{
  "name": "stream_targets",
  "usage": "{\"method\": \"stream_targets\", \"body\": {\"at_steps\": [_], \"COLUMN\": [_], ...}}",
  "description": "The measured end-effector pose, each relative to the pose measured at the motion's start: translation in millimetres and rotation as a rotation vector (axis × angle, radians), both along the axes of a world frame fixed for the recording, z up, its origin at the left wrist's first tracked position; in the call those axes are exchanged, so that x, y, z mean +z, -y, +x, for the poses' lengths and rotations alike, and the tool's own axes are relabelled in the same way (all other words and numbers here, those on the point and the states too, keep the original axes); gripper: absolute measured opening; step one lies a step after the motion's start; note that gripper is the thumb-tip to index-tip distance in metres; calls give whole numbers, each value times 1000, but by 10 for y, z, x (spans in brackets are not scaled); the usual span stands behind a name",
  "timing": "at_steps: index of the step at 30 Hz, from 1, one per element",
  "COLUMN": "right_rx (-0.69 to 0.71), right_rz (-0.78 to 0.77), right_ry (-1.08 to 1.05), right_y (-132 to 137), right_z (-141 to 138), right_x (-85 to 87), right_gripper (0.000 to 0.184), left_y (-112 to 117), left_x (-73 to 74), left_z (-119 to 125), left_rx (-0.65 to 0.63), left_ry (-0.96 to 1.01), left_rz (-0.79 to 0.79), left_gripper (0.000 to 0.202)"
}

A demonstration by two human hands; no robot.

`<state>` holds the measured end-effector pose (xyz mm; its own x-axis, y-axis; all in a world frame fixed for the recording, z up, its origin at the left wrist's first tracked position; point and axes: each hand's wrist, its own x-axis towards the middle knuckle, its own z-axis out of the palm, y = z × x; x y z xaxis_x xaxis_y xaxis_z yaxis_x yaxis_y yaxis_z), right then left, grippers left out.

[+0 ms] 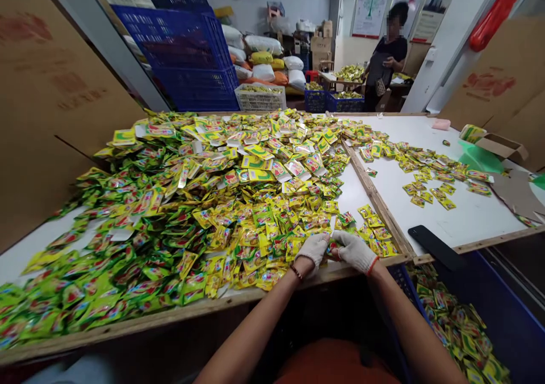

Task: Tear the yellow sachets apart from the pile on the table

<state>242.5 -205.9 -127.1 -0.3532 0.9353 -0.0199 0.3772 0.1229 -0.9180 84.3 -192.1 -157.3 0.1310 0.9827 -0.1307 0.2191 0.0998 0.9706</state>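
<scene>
My left hand [314, 252], in a white knit glove, is closed with its fingertips pinched together at the table's front edge. My right hand [354, 252], gloved too, is closed and meets it fingertip to fingertip. Between them shows part of a small colourful packet [332, 247] with a white edge above it; the fingers hide most of it. Beside my left hand lie many yellow snack packets [255, 231], and green packets [93, 296] spread farther left. Small yellow-and-green cartons [258, 163] with white flaps are heaped behind. A few yellow packets [377, 225] lie beyond my right hand.
A wooden strip [374, 194] divides the white tabletop. To its right are scattered packets [430, 194], a black phone [434, 247] overhanging the edge and an open carton [502, 144]. A blue crate [477, 282] with packets stands below. Stacked crates [183, 49] and a person [385, 60] are behind.
</scene>
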Motion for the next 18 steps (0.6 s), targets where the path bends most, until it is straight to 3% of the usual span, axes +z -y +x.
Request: {"method": "stream_targets", "body": {"at_steps": [4, 8, 10, 13, 16, 18], "right_rx": [-120, -264, -334, -429, -499, -499], "right_rz": [10, -35, -141, -357, -356, -317], "right_ry": [47, 8, -104, -456, -643, -597], "right_y": [-71, -93, -60, 13, 61, 67], "right_z": [60, 94, 59, -18, -38, -9], "right_x": [-94, -188, -193, -184, -193, -196], "right_gripper": [12, 25, 35, 46, 50, 46], "left_y": [79, 124, 137, 158, 159, 147], "left_x": [41, 109, 136, 139, 95, 57], "left_z": [-8, -11, 5, 27, 19, 0], "left_rx": [-64, -114, -85, -13, 21, 53], "left_ry": [11, -27, 3, 165, 311, 279], "left_rz": [-61, -35, -66, -167, -182, -147], "left_gripper": [30, 34, 35, 35, 34, 33]}}
